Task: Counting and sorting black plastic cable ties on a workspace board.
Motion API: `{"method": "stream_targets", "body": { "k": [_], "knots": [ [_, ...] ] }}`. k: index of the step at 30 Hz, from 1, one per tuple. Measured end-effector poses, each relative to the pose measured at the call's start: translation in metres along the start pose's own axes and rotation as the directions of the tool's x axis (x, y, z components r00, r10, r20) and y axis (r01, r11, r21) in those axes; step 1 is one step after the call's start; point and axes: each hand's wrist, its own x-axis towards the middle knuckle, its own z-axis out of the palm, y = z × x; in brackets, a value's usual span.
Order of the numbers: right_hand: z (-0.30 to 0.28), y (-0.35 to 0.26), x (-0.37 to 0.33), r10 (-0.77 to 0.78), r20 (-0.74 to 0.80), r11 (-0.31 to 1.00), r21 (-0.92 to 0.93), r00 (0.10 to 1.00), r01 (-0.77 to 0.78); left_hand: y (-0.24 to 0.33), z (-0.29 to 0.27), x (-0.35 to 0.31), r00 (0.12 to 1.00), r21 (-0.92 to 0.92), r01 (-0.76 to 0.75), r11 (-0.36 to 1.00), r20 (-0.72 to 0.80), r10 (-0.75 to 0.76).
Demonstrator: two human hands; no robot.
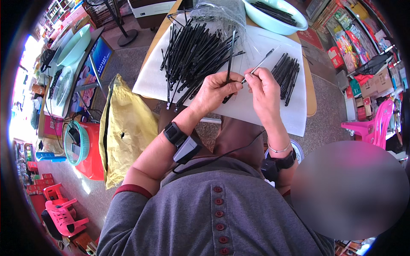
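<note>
In front of me, my left hand [220, 88] is closed around a thin black rod [231, 55], which stands out above and below the fingers. Close to its thumb tip, my right hand [262, 85] pinches a slender grey rod [261, 62] that slants up to the right. The fingertips of both hands almost meet, and what lies between them is too small to make out. A large heap of black rods [192, 57] spreads on the white sheet [252, 113] at the left. A smaller, neater bunch of black rods [287, 77] lies beside my right hand.
Clear plastic film [220, 15] covers the far side of the table [312, 102]. A pale green basin [273, 26] there holds more black rods. To the left stand a yellow sack [124, 128] and a green basket [76, 143]; a pink chair [371, 123] is at the right.
</note>
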Motion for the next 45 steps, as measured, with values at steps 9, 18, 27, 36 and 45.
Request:
{"method": "stream_targets", "body": {
  "k": [9,18,27,36,45],
  "knots": [
    [0.013,0.016,0.012,0.074,-0.027,0.993,-0.093,0.997,-0.076,-0.004,0.002,0.006,0.998,0.08,-0.057,0.995,-0.014,0.059],
    [-0.006,-0.006,0.008,0.157,-0.007,0.987,0.04,0.988,-0.157,0.006,0.002,0.001,0.991,0.378,-0.021,0.925,0.131,-0.031],
    [-0.106,0.049,0.059,0.449,-0.088,0.855,-0.247,0.889,-0.456,-0.007,-0.003,0.003,0.996,-0.024,-0.052,0.998,-0.077,0.05],
    [-0.018,0.016,0.031,-0.071,0.086,0.816,-0.567,0.994,0.108,-0.004,-0.003,0.001,0.993,0.012,-0.034,0.999,-0.111,0.035],
    [0.02,0.037,0.042,-0.066,0.34,0.838,-0.491,0.938,0.237,0.037,-0.023,-0.059,0.906,0.583,-0.222,0.782,-0.173,0.386]
  ]
}}
